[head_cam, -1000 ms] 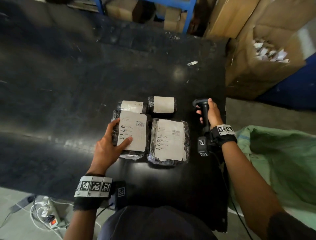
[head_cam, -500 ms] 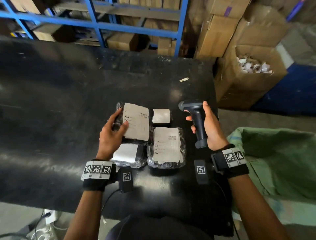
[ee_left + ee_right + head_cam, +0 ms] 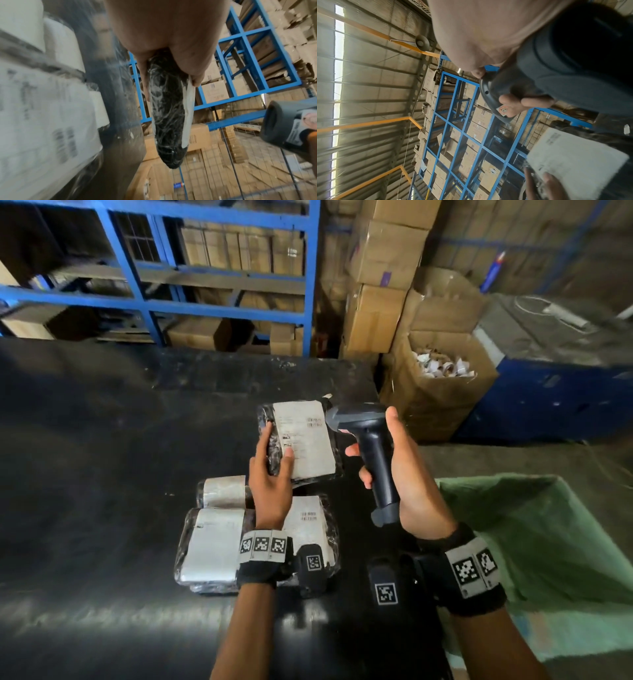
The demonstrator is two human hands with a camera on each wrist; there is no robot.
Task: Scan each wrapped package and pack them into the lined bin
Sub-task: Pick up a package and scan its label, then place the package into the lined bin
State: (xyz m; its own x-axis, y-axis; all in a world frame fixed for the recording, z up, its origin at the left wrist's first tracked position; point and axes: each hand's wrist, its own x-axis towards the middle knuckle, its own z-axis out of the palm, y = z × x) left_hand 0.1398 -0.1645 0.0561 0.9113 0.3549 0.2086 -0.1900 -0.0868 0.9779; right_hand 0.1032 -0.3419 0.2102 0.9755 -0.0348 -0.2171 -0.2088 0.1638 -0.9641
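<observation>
Shrink-wrapped black package [image 3: 301,445] sits pinched in my left hand [image 3: 272,481], up off the surface, by its left edge; looks light, soft, slippery film; right hand [image 3: 406,474] wraps the scanner [image 3: 368,446], aimed at its label; lined bin [image 3: 548,542] waits right.

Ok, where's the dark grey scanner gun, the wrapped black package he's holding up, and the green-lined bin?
dark grey scanner gun [image 3: 375,460], head view, handle.
wrapped black package [image 3: 308,440], head view, white label.
green-lined bin [image 3: 534,529], head view, liner's inner wall.
</observation>
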